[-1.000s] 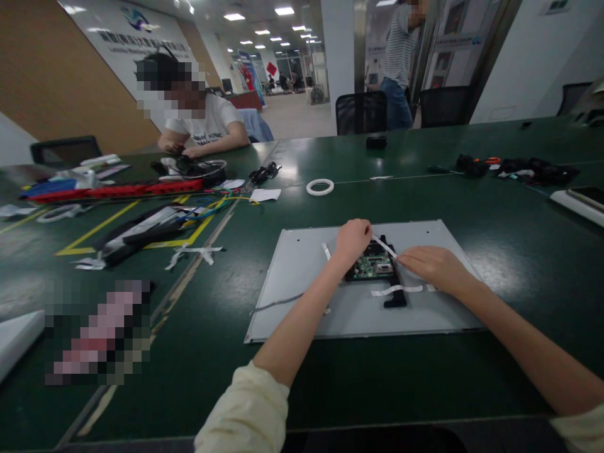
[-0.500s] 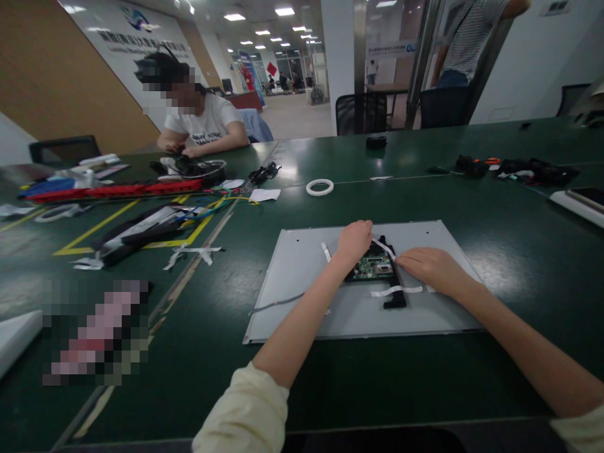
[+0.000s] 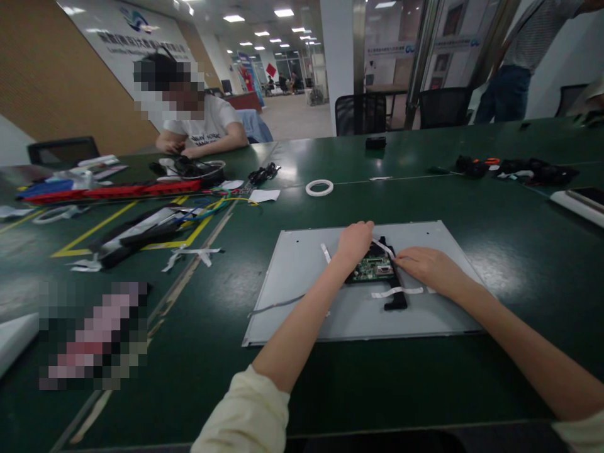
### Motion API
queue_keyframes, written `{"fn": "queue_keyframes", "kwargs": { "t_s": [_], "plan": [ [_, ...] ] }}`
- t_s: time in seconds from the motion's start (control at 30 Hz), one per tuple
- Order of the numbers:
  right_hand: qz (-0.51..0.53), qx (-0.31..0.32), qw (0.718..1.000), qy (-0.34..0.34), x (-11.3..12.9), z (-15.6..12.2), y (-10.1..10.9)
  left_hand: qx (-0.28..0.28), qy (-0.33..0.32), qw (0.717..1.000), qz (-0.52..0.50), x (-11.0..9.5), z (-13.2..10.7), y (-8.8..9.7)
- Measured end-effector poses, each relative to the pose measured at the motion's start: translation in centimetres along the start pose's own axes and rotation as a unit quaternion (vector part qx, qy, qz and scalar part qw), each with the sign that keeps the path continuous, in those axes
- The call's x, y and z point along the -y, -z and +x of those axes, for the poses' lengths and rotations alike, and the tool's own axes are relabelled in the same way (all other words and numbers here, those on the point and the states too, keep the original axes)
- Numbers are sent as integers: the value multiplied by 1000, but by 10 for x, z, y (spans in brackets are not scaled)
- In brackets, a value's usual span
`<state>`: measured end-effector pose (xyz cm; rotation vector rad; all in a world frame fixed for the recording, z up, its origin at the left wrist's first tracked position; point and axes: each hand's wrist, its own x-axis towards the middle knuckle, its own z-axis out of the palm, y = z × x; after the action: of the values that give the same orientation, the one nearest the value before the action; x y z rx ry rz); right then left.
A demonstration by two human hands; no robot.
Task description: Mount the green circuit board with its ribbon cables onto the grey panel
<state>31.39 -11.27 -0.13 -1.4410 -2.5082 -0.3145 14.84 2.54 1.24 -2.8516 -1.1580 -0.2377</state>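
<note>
A flat grey panel (image 3: 287, 270) lies on the green table, with a green circuit board (image 3: 364, 270) and a black bracket (image 3: 397, 301) on top. Between my hands a strip of white tape (image 3: 384, 246) runs slantwise across the upper part of the bracket. My left hand (image 3: 355, 244) is closed at its upper end, the fingertips partly hidden. At its lower end my right hand (image 3: 427, 264) pinches the strip, beside the bracket. Another white strip (image 3: 394, 292) crosses the bracket lower down. A grey cable (image 3: 278, 306) passes under my left forearm.
A white tape roll (image 3: 319, 188) rests beyond the panel. To the left are a black bundle with wires (image 3: 141, 236), scraps of tape (image 3: 193, 253) and a red strip (image 3: 127, 190). A co-worker (image 3: 205, 123) sits across the table (image 3: 358, 377). Dark gear (image 3: 528, 170) lies right.
Both my hands hold nearly the same place on the tape strip. In the background a standing person has moved to the right.
</note>
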Motion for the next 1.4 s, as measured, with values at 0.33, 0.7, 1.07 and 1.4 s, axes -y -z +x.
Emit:
{"fn": "queue_keyframes", "kwargs": {
  "t_s": [0.33, 0.7, 1.07, 1.4],
  "plan": [
    [85, 25, 995, -45, 0, -1, 6, -3, 56, 998, -28, -2, -2, 1],
    [137, 22, 987, -81, 1, -4, 8, -28, -2, 999, -33, -1, 0, 6],
    [168, 20, 981, -95, 0, -5, 8, 43, -51, 997, -44, -13, 5, 18],
    [259, 16, 946, -195, -10, -15, 22, 29, -35, 999, -21, -17, -4, 24]
  ]
}}
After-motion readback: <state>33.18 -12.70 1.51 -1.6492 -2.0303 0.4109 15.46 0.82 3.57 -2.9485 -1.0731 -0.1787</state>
